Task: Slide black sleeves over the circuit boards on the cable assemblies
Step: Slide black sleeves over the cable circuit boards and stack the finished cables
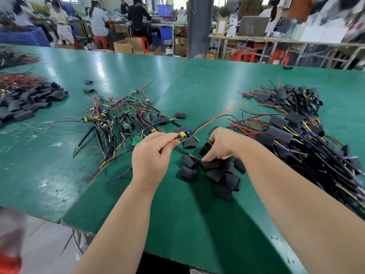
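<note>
Head: circuit board (pixel 184 136) in left hand (pixel 152 155), right hand (pixel 223 143) on sleeves (pixel 219 171).

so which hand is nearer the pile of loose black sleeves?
Right. The right hand reaches down into the sleeve pile, touching it; the left hand pinches a circuit board just left of the pile.

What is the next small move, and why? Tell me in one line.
Probably the right hand should lift one sleeve from the sleeve pile toward the circuit board: the left hand pinches that board, bare of any sleeve, and the right fingertips rest on the pile.
</note>
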A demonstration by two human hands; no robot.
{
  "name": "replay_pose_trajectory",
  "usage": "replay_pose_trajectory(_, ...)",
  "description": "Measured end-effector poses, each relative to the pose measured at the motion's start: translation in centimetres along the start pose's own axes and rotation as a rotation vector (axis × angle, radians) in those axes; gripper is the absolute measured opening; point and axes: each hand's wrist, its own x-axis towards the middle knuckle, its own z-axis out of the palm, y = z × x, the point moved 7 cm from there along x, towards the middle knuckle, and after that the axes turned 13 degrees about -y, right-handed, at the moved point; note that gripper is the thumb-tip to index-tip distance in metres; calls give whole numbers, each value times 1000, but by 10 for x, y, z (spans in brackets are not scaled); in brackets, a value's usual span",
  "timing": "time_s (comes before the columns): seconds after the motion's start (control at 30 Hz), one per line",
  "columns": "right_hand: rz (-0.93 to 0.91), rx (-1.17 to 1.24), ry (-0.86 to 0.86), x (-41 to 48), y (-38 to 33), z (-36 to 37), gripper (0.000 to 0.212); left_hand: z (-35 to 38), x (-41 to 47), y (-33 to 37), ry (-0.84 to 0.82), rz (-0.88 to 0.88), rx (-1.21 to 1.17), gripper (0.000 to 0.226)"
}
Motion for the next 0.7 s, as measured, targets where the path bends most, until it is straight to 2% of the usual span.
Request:
replay_pose_trajectory(0.07, -44, 20, 27, -3, 0, -1, 42, -1, 0, 0, 9, 0, -7, 15)
replay_pose_trajectory(0.23, -196, -110, 375, -23, -5, -16, 56, -3, 1, 1, 24, -2, -5, 15)
replay_pose_trajectory(0.37, -433, 84, 585, -46, -1, -21, 43, -3, 1, 0, 37, -1, -16, 16)
replay_pose_trajectory(0.47, -490, 329, 615, -57, 11, -23, 32, -5, 0, 0, 51, 2, -9, 15)
replay_pose_trajectory(0.6, -652, 824, 440, -63, 19, -19, 33, -5, 1, -1, 65, 0, -13, 15)
replay_pose_trajectory(0.7, -632, 876, 506, -71, 25, -22, 32, -5, 1, -2, 75, -1, -28, 15)
